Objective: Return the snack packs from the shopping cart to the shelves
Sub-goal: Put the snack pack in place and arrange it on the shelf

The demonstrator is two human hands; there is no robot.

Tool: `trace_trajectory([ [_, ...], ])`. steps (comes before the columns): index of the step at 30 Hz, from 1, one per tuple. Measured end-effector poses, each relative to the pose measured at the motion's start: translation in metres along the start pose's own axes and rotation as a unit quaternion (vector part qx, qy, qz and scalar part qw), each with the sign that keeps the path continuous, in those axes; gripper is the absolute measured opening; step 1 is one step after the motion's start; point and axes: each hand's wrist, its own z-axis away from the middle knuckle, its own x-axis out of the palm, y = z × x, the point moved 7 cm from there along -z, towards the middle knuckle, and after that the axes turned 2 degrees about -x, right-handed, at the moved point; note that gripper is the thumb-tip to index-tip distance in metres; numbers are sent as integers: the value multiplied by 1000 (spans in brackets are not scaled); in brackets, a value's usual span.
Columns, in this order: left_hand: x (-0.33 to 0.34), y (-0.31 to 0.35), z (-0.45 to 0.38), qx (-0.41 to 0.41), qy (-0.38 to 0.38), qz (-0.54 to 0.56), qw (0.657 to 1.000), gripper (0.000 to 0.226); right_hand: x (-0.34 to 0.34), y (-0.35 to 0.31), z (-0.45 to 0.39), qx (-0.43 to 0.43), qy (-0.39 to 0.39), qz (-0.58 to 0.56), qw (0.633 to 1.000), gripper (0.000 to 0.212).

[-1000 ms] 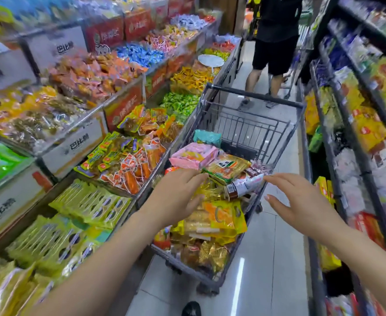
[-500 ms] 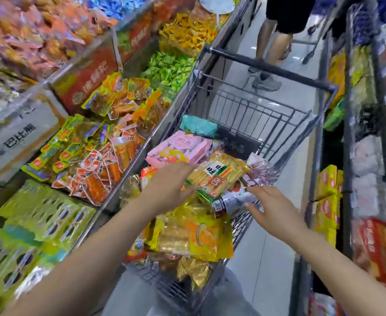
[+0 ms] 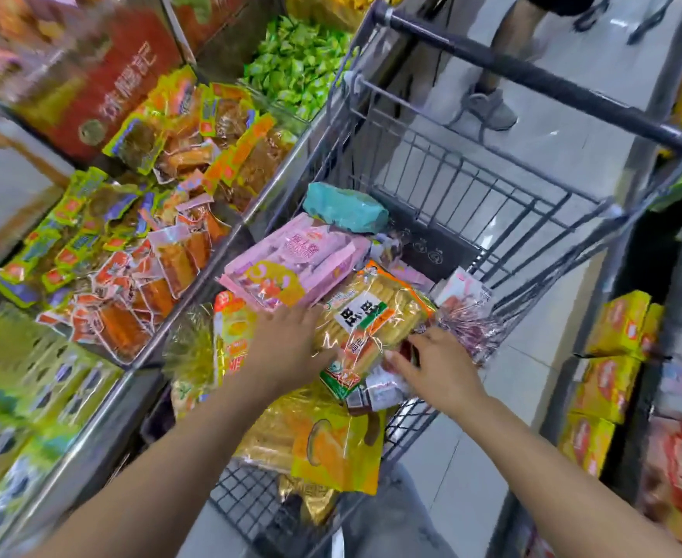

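The left hand (image 3: 291,348) lies on the left edge of a clear cracker pack (image 3: 367,328) with an orange border, its thumb along the near edge and its fingers spread over the wrapper; whether they curl under it cannot be told. The right hand (image 3: 438,368) reaches in from the other side, fingers bent onto the pack's right end and onto a small red-and-white packet (image 3: 379,390) just below it; how firm that hold is cannot be told. The two hands sit close together, with the cracker pack between them.

That pack rests on top of the heap inside the shopping cart (image 3: 492,203). Touching it on the far side is a pink pack (image 3: 295,263), and beyond that a teal pack (image 3: 345,207) lies against the cart's wire back. To the right, a crinkled clear bag (image 3: 468,316) leans on the cart's side. Nearer the person, a yellow pack (image 3: 331,445) hangs over the cart's front rim, with gold wrappers below it.

Left of the cart, close against it, runs a metal-edged shelf bin (image 3: 218,251) heaped with orange and yellow snack packets (image 3: 158,251), then green sweets (image 3: 299,62) further along. Yellow boxes (image 3: 617,344) stand on the right-hand shelves. Past the cart handle (image 3: 532,74), another shopper's legs (image 3: 492,66) stand in the aisle.
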Motion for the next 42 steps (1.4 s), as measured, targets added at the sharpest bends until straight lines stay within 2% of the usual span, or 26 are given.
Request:
trace_trajectory([
  [6,6,15,-4,-16,-29,2,999,78,1,13,-12,59,-23,-109,992,51],
  [12,17,24,-3,-28,-9,129,991,74,4,15,-17,83,-2,-123,989,55],
  [15,14,23,-3,-18,-4,176,984,75,2,13,-10,101,36,-136,985,58],
  [17,9,21,-1,-12,-2,226,974,77,1,11,-1,117,63,-154,979,58],
  [20,0,19,10,-20,19,334,942,75,4,1,18,116,100,-243,958,54],
  [25,-3,13,33,-17,62,411,909,68,11,-19,53,111,155,-348,918,55],
  [29,-11,11,51,41,46,459,887,67,12,-40,90,123,222,-386,887,59],
  [33,-33,7,74,133,34,475,869,69,8,-65,139,152,310,-402,848,64],
  [37,-64,8,114,252,30,461,850,69,2,-100,205,158,394,-428,798,49],
  [42,-94,20,178,377,5,427,822,66,8,-139,298,182,493,-393,754,48],
])
